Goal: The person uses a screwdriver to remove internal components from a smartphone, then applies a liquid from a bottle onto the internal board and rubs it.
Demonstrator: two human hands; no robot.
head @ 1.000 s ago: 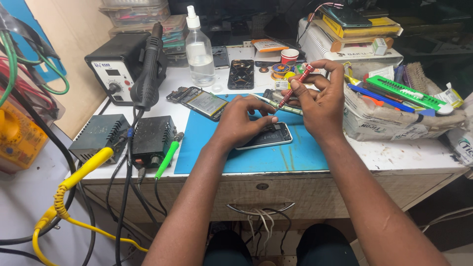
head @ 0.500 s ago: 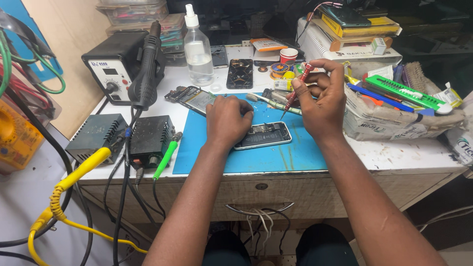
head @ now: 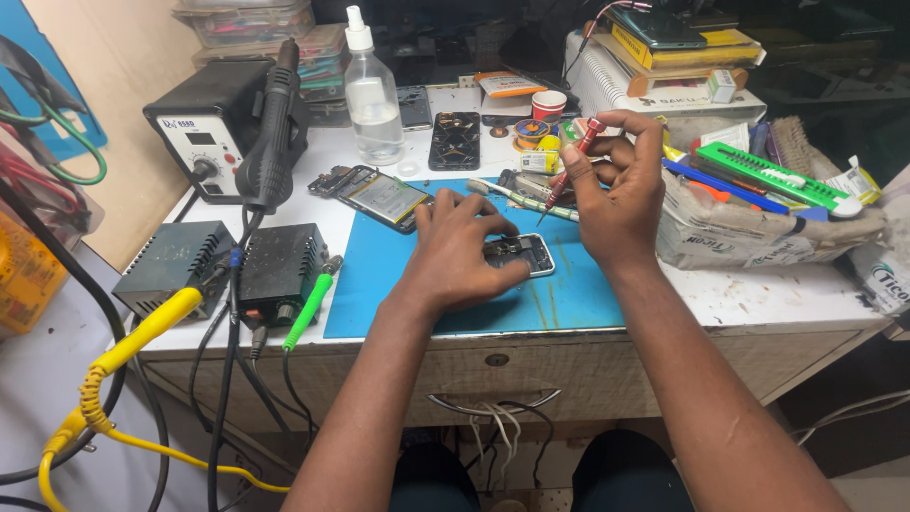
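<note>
right hand (head: 621, 194) lifted screwdriver (head: 567, 171) slightly, fingers gripping | left hand (head: 457, 254) flat, pressing phone (head: 519, 252)

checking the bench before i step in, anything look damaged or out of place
A phone lies with its back off at the blue mat's far left corner, insides showing. The left hand covers another phone; the right hand holds a screwdriver.

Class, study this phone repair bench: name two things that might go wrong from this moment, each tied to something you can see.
1. The right hand holds a red screwdriver tip-down just above the opened phone that the left hand pins to the blue mat; a slip might gouge the phone or prick a finger.
2. The clear bottle stands close behind; a reaching arm could tip it onto the loose parts lying beside it.
</note>
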